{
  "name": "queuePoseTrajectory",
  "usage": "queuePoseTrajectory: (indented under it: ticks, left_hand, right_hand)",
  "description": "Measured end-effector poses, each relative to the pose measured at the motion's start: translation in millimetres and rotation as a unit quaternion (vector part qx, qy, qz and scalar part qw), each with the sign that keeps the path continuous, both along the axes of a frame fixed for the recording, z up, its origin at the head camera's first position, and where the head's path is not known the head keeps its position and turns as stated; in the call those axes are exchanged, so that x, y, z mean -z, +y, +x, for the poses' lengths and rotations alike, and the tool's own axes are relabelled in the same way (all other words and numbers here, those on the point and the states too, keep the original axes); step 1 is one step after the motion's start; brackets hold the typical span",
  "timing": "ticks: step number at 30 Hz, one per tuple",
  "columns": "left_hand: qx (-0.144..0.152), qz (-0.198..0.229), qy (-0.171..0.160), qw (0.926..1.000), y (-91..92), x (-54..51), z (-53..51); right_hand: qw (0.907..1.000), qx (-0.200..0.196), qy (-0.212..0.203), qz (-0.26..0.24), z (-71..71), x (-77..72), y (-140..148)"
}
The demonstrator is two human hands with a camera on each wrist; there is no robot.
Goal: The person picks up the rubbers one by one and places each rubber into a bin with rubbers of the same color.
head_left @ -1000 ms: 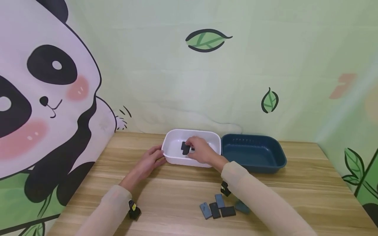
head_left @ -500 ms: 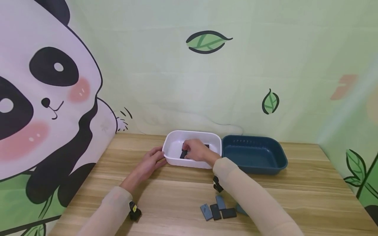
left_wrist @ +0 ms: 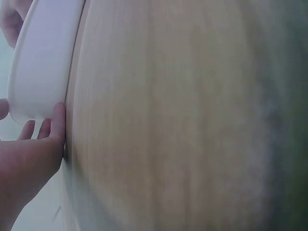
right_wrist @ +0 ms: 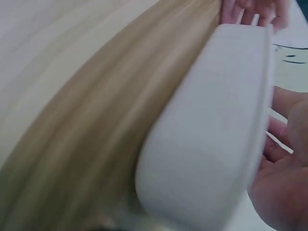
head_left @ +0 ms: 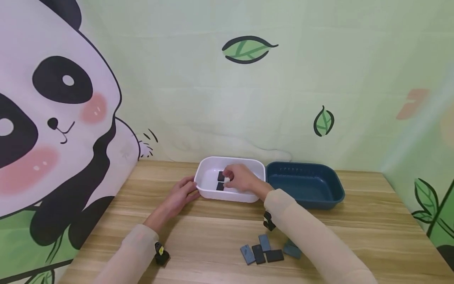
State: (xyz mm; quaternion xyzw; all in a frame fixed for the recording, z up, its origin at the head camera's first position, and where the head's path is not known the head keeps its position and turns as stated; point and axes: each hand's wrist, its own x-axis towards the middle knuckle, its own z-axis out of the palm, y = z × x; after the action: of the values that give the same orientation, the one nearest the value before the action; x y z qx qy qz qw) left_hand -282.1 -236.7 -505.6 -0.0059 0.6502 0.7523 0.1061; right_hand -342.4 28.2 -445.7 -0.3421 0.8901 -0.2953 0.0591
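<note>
Two dark tiles [head_left: 220, 186] lie one in front of the other on the floor of the white tray [head_left: 213, 194]. My right hand [head_left: 242, 179] reaches over the tray's front wall, just right of these tiles; its thumb and index finger are bent and apart, with pale tray floor showing between them. It hides the right part of the inside. My left hand [head_left: 179, 197] rests at the tray's left end, fingers extended. The left wrist view shows fingers of the left hand [left_wrist: 33, 156] touching the tray's end [left_wrist: 45, 62].
A dark blue basin [head_left: 305, 189] stands against the white tray's right side. Nearer the front of the wooden table [head_left: 202, 240], several loose tiles [head_left: 274, 256] lie, black and blue-grey, some partly beneath the right sleeve. A printed cloth [head_left: 198, 98] hangs behind.
The right hand went down to the dark tiles and has drawn back rightward. Two tiles that overlapped now lie apart. The left hand stays put.
</note>
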Motion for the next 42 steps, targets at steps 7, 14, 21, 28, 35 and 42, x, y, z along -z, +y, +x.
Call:
queuePoseTrajectory:
  ticks: [7,14,21,28,35,42]
  left_hand:
    - [-0.002,-0.003,0.004,1.0,-4.1,-3.7,-3.0]
    - [-0.002,-0.009,0.002,1.0,-6.9,-3.3,-5.3]
    - [0.001,-0.006,0.003,1.0,-6.7,-2.8,-4.4]
    - [0.007,-0.007,-0.001,1.0,-4.3,-1.4,-2.2]
    - [0.005,-0.007,0.0,1.0,-2.0,-0.4,-1.2]
    - [0.004,-0.01,-0.001,0.9999,-0.6,1.0,-1.3]
  right_hand:
    - [0.9989,-0.004,0.046,-0.001,27.7,-28.4,36]
    - [0.995,-0.067,0.072,0.016,76.7,-31.8,71]
    - [0.9847,-0.15,0.069,0.056,119.2,-10.3,95]
    - [0.9779,-0.171,0.043,0.113,148.3,3.6,109]
    - [0.9779,-0.166,0.004,0.126,155.5,9.9,114]
    - [0.9711,-0.173,0.043,0.159,159.6,17.8,115]
